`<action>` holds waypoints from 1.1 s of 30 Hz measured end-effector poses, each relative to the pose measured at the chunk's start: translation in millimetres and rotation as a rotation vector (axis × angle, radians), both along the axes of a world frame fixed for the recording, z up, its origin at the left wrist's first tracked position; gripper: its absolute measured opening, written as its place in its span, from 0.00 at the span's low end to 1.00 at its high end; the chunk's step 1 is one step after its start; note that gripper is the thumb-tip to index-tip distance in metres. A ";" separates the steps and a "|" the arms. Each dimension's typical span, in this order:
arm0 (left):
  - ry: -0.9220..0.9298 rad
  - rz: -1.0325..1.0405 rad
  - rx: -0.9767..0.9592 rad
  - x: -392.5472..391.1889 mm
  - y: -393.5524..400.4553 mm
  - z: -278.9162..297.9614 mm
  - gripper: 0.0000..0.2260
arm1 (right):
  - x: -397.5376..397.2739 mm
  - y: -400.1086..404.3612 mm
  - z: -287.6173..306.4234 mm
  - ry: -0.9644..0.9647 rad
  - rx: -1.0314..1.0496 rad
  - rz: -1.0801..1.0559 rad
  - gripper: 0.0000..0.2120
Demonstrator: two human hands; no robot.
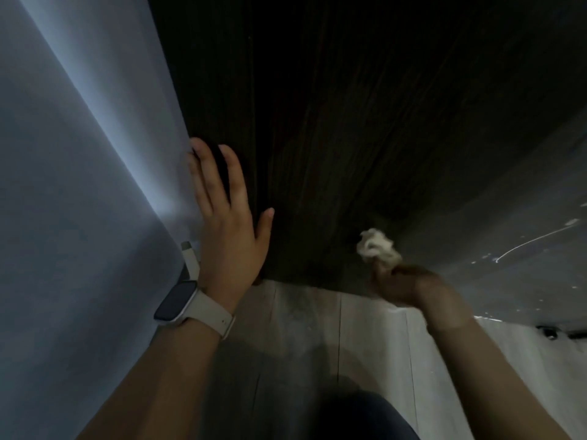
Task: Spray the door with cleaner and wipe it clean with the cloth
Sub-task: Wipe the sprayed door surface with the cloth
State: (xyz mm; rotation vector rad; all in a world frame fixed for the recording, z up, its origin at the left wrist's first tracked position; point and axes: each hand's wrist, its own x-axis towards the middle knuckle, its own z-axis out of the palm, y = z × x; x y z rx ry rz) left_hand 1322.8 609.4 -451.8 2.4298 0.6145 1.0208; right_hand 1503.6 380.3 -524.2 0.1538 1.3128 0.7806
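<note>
While L hand (227, 217) flat on 1 door (333, 122), R hand (403, 287) grips 1 cloth (378, 246)

The door (333, 122) is seen as a dark brown wooden panel with fine vertical grain, standing upright and filling the upper middle of the view, its lower edge close above the floor. The cloth (378, 246) is seen as a small, pale cream wad, crumpled into a ball and blurred. It is held against the lower right part of the door, just above that bottom edge.
</note>
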 end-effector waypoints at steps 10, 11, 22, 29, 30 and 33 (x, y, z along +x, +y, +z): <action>0.026 0.003 0.003 -5.4 4.6 -1.1 0.42 | -84.9 11.9 75.0 -1.595 -1.176 0.237 0.10; 0.029 0.005 0.006 -5.8 4.9 -2.0 0.43 | -87.0 17.3 69.8 -1.676 -1.449 0.173 0.10; 0.022 0.062 0.023 3.2 0.3 -5.1 0.43 | -59.9 63.0 -75.1 -2.921 -2.175 0.562 0.12; -0.024 0.090 0.047 4.4 1.0 -7.5 0.39 | -53.6 62.6 -25.0 -3.062 -2.173 0.316 0.10; -0.034 0.098 0.045 4.6 0.5 -7.4 0.38 | -53.4 67.2 -6.2 -3.024 -2.214 0.171 0.12; -0.039 0.090 0.038 4.7 -0.1 -5.8 0.37 | -55.2 84.9 15.7 -2.907 -2.240 -0.021 0.14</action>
